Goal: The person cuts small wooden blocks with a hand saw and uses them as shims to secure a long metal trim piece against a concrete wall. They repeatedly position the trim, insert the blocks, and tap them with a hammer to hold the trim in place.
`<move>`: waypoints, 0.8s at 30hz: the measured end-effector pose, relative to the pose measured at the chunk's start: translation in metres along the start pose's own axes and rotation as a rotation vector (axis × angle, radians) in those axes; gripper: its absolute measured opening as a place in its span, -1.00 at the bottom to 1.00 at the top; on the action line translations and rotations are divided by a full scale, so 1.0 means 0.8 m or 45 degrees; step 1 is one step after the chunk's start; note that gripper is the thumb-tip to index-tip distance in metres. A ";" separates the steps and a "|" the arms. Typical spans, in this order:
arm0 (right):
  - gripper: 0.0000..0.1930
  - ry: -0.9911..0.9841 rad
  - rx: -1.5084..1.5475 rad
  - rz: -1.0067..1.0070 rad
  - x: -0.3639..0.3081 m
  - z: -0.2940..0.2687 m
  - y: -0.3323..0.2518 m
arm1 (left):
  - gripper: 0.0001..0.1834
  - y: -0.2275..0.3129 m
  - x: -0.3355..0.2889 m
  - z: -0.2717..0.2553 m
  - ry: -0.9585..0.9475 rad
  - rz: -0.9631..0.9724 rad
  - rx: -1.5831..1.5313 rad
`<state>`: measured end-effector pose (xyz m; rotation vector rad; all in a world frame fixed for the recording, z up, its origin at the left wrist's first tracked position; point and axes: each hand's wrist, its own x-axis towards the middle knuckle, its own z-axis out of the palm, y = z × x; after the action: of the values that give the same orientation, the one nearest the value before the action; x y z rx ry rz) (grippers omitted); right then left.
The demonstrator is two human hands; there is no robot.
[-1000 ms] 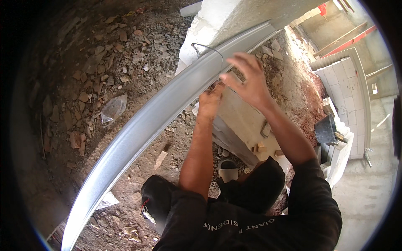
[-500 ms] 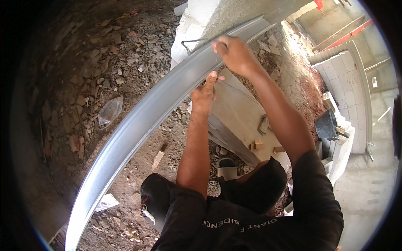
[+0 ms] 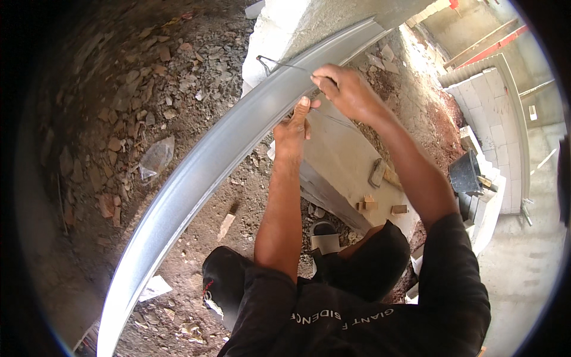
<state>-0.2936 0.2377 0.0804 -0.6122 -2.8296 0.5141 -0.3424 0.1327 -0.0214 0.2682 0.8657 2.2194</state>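
A long grey metal profile [image 3: 196, 172] runs from the lower left up to a pale concrete block wall [image 3: 285, 24] at the top. My left hand [image 3: 292, 128] presses against the profile's right edge, fingers closed with the thumb up. My right hand [image 3: 345, 89] is shut on a thin steel wire [image 3: 282, 64] that loops over the top of the profile. A second strand of the wire runs down to the right between my hands.
Rubble and stones [image 3: 137, 101] cover the ground on the left, with a clear plastic scrap [image 3: 156, 157]. A flat concrete slab [image 3: 351, 172] carries a trowel [image 3: 377, 172] and small wood blocks [image 3: 372, 205]. A black bucket [image 3: 464, 172] stands by white blocks [image 3: 488, 113].
My right hand has risen along the profile, then drawn the wire back to the right. My left hand has stayed pressed against the profile's edge.
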 end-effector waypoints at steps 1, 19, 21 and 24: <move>-0.76 0.019 0.040 0.039 -0.009 0.007 -0.002 | -0.67 0.000 -0.001 0.000 -0.023 0.013 -0.026; -0.79 0.027 0.407 0.246 -0.026 0.027 0.019 | -0.71 -0.009 0.009 -0.017 -0.093 -0.130 -0.119; -0.79 -0.007 0.380 0.243 -0.025 0.026 0.023 | -0.71 -0.010 0.009 -0.016 -0.092 -0.102 -0.106; -0.78 -0.034 0.323 0.305 -0.024 0.025 0.021 | -0.72 -0.008 0.008 -0.014 -0.061 -0.088 -0.061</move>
<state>-0.2759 0.2375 0.0533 -0.9002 -2.6659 0.9118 -0.3482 0.1347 -0.0343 0.2635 0.7832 2.1577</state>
